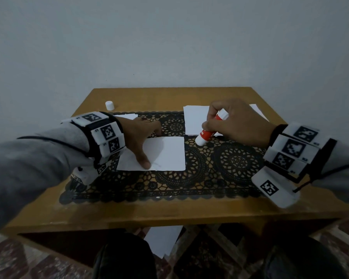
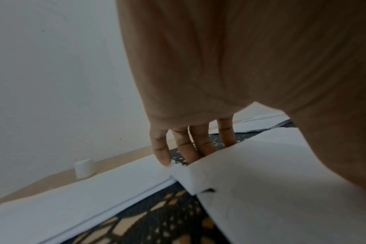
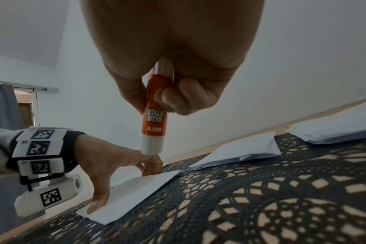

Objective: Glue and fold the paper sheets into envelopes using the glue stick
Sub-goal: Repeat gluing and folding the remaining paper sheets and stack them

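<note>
White folded sheet [image 1: 165, 154] pressed flat under left hand [image 1: 141, 135], fingers straight; right hand [image 1: 236, 121] grip clasps glue stick [image 1: 209, 130], tip down above mat [image 1: 220, 170].

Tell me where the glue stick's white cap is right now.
In the head view the cap stands upright on the bare wooden table at its far left, beyond the black lace mat and behind the left hand.

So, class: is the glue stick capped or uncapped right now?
Uncapped: the glue stick in the right hand shows a bare tip, and a white cap stands apart on the table.
</note>
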`<action>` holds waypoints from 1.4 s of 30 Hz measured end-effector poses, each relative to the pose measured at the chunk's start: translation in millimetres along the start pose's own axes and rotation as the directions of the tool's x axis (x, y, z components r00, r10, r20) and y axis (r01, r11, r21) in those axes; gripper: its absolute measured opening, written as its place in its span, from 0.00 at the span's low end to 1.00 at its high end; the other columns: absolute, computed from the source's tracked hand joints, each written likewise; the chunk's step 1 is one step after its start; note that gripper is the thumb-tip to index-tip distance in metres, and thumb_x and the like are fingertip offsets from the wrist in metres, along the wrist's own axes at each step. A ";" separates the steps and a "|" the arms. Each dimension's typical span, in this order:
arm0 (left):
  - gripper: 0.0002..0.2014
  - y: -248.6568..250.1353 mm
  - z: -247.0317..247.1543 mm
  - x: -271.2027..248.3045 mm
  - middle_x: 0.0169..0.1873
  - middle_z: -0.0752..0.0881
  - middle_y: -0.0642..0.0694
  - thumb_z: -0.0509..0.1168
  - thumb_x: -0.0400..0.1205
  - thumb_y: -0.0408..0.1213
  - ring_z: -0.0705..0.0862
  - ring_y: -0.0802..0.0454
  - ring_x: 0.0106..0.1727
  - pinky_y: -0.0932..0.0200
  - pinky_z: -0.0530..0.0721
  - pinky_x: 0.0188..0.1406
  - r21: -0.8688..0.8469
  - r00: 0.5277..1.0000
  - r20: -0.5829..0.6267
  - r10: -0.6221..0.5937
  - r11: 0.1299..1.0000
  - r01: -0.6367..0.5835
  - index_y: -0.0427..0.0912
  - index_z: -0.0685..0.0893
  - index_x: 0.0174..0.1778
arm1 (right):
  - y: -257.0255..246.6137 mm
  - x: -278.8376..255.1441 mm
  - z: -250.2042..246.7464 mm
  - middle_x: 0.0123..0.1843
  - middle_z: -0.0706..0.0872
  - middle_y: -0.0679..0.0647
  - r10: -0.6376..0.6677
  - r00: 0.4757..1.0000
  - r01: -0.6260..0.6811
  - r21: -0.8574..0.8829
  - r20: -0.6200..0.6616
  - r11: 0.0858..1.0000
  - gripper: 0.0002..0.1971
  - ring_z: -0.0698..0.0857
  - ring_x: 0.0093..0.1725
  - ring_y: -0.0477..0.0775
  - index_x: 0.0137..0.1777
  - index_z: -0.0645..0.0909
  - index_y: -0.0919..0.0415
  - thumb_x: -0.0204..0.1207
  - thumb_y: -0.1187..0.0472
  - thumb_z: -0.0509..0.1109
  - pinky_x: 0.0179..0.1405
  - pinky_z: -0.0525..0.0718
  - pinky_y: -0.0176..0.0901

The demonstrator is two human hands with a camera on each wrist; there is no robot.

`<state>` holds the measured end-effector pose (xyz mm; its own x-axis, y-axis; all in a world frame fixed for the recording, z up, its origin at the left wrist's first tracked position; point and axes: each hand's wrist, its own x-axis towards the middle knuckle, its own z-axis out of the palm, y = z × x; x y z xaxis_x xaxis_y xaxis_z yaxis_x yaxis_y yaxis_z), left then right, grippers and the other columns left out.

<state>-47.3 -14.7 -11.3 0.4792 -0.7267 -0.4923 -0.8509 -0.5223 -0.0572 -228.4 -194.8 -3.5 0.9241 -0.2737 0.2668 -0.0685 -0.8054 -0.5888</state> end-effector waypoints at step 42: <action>0.33 10.4 39.4 -44.7 0.73 0.72 0.43 0.61 0.83 0.55 0.73 0.46 0.68 0.60 0.68 0.60 -0.179 0.992 -0.129 -0.001 0.984 -0.023 0.62 0.55 0.82 | -36.1 48.4 66.5 0.50 0.82 0.51 -0.006 0.990 0.048 -0.286 0.143 0.957 0.07 0.82 0.48 0.53 0.43 0.78 0.55 0.76 0.53 0.71 0.38 0.75 0.42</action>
<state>-86.1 29.9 -24.1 0.5034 -0.7780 -0.3759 -0.8091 -0.5771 0.1108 -156.2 -144.0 -20.1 0.9688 -0.1904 0.1587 -0.1292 -0.9343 -0.3322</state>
